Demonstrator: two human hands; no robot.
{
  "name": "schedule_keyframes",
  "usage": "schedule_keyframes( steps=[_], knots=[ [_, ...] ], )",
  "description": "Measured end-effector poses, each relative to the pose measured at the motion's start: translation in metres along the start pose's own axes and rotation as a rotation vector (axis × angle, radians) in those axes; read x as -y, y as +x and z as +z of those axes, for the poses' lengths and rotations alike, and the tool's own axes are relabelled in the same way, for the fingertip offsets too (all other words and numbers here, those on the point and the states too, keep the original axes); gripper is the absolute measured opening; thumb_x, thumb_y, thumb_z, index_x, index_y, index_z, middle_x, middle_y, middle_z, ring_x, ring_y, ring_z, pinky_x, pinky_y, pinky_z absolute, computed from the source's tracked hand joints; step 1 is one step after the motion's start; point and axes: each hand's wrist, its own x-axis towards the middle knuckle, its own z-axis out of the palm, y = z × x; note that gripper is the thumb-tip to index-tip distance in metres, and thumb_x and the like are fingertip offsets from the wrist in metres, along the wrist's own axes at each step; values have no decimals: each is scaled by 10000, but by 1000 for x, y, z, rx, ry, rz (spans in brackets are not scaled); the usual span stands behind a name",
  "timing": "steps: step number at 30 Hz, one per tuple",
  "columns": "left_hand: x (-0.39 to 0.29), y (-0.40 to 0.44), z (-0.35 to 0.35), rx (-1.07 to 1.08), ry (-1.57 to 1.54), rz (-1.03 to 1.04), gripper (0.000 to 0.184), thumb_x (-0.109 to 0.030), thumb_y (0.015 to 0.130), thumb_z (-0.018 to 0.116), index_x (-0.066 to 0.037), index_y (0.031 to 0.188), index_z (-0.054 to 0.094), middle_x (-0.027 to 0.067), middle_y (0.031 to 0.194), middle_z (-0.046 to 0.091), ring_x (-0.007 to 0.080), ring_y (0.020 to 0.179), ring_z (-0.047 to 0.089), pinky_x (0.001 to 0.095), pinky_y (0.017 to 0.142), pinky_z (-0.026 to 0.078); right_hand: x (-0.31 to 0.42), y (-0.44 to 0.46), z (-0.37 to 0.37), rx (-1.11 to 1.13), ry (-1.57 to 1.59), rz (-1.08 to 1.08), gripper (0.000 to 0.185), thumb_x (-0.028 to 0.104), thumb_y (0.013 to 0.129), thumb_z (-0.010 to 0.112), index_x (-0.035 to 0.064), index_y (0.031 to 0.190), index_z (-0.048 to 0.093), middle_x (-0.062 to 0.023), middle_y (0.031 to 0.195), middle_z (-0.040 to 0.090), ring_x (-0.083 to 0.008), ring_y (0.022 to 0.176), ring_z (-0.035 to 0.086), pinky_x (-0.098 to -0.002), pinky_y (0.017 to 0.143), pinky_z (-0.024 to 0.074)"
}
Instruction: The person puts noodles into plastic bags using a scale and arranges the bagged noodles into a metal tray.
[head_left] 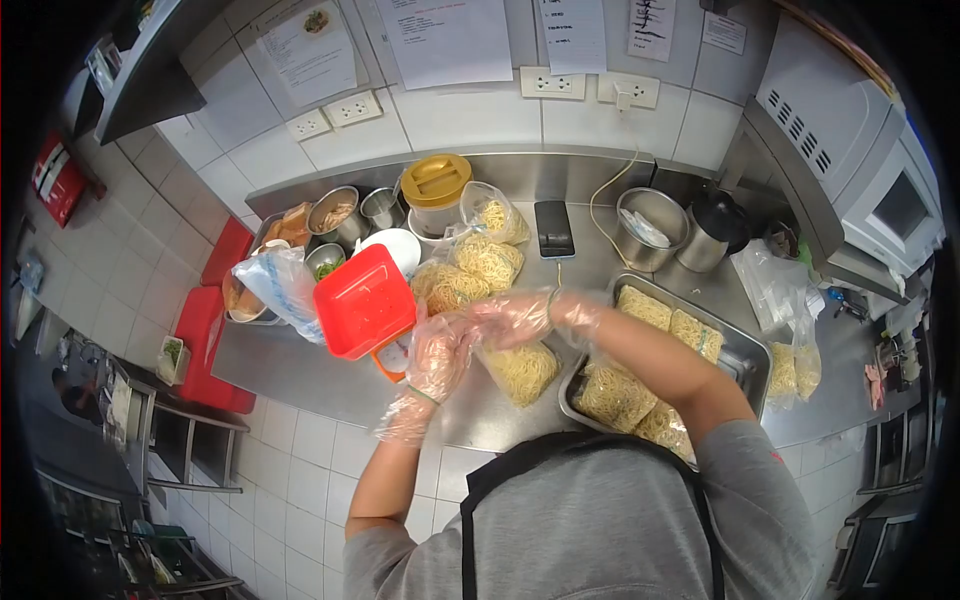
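Both hands wear clear plastic gloves and meet at the gathered neck of a bag of noodles (522,374). My left hand (440,358) is closed around that neck, with a rubber band at its wrist. From the right, my right hand (512,318) reaches across, its fingers pinched at the same place; their tips are partly hidden. The bag hangs tilted, its full end low over the steel counter. Just behind the hands sit more noodle bags (489,262). A red plastic tub (362,302) and an orange-rimmed scale (392,357) stand beside my left hand.
At right, a steel tray (571,392) holds several bagged noodle portions. Behind are a steel pot (652,228), a thermal jug (708,232), a black phone (554,230) with a cable, and a gold-lidded container (436,183). Bowls of ingredients stand back left; a microwave (895,205) is far right.
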Motion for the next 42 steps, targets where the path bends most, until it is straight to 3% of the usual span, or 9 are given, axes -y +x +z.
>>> schedule_keyframes(
  steps=[2, 11, 15, 27, 30, 35, 37, 38, 42],
  knots=[
    [-4, 8, -8, 15, -34, 92, 27, -109, 780, 683, -124, 802, 687, 50, 836, 672, 258, 856, 639, 605, 1035, 296, -16, -11, -20, 151, -280, -59, 148, 151, 801, 638, 68, 923, 624, -98, 873, 641, -260, 813, 644, -398, 740, 493],
    [-51, 41, -83, 56, 190, 301, 124, -208, 707, 755, -156, 763, 658, -5, 780, 647, 189, 830, 632, 542, 1061, 284, 38, -97, -41, -564, -747, -270, 70, 145, 754, 665, 106, 764, 608, -57, 839, 562, -244, 831, 598, -381, 708, 464],
    [-20, 36, -54, 152, 195, 427, 117, -181, 698, 754, -134, 745, 657, 28, 764, 636, 218, 764, 624, 412, 846, 473, 14, -101, -19, -513, -802, -224, 127, 168, 724, 692, 107, 739, 581, -47, 883, 518, -221, 854, 569, -386, 710, 442],
    [-23, 38, -56, 129, 12, 337, 188, -141, 691, 775, -49, 743, 619, 64, 729, 571, 281, 748, 592, 390, 616, 492, -66, -56, 45, -510, 191, -68, 346, 258, 808, 732, 62, 1074, 633, -65, 1113, 601, -197, 988, 580, -357, 896, 456],
    [-10, 21, -34, -133, -79, 239, 346, -222, 690, 814, -44, 916, 623, 84, 856, 607, 268, 809, 601, 377, 709, 512, -101, -37, 60, -415, 560, 57, 321, 259, 841, 698, 60, 1090, 668, -74, 1055, 669, -161, 924, 607, -335, 869, 470],
    [-6, -25, 70, -379, -556, -159, 848, -301, 704, 829, -2, 1369, 396, 167, 1284, 515, 257, 1128, 535, 369, 1008, 398, -78, -47, 31, -409, 328, 185, 236, 246, 870, 672, 45, 991, 705, -39, 882, 686, -92, 853, 584, -297, 817, 475],
    [19, -25, 93, -261, -656, -414, 730, -244, 761, 788, 4, 1354, 440, 174, 1304, 525, 259, 1162, 526, 362, 1010, 394, -72, -43, 32, -442, 341, 91, 216, 230, 872, 669, 50, 985, 709, -40, 884, 683, -90, 847, 577, -294, 800, 476],
    [14, -5, 70, -144, -653, -295, 399, -159, 837, 699, 14, 1186, 611, 166, 1199, 618, 231, 1073, 588, 330, 940, 443, -74, -38, 33, -484, 392, 4, 205, 219, 871, 668, 56, 988, 710, -50, 884, 685, -98, 842, 582, -297, 793, 477],
    [0, 4, 41, -130, -619, -330, 135, -94, 864, 645, -13, 927, 733, 96, 876, 720, 146, 802, 656, 284, 762, 497, -58, -46, 33, -714, 353, 25, 196, 164, 851, 675, 85, 1027, 708, -78, 861, 692, -148, 803, 610, -313, 779, 486]
  ],
)
